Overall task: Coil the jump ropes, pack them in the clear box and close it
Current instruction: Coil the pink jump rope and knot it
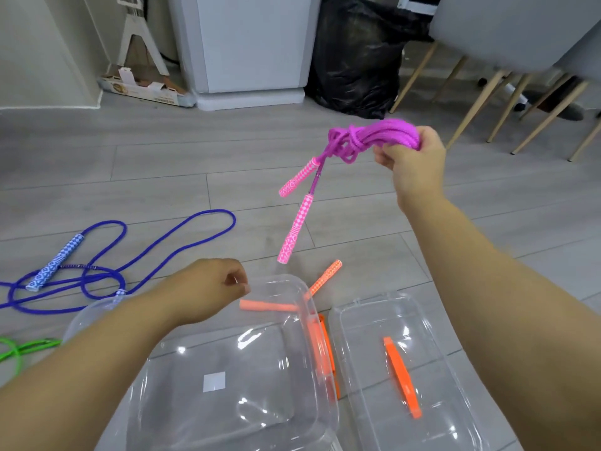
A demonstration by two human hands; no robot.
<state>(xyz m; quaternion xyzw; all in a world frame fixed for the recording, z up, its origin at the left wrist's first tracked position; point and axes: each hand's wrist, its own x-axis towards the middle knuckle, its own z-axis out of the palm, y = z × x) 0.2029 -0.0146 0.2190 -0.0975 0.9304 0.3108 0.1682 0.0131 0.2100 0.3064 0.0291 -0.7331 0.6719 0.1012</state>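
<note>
My right hand grips a coiled purple jump rope held up in the air, its two pink patterned handles dangling below the knot. My left hand hovers over the far rim of the open clear box, fingers loosely curled and holding nothing. The clear lid with an orange clasp lies on the floor right of the box. A blue jump rope lies uncoiled on the floor at left. Part of a green rope shows at the left edge. An orange handle lies behind the box.
Grey plank floor all around. A white cabinet and a black bag stand at the back. Chair legs rise at the back right, and a flat cardboard box lies at the back left.
</note>
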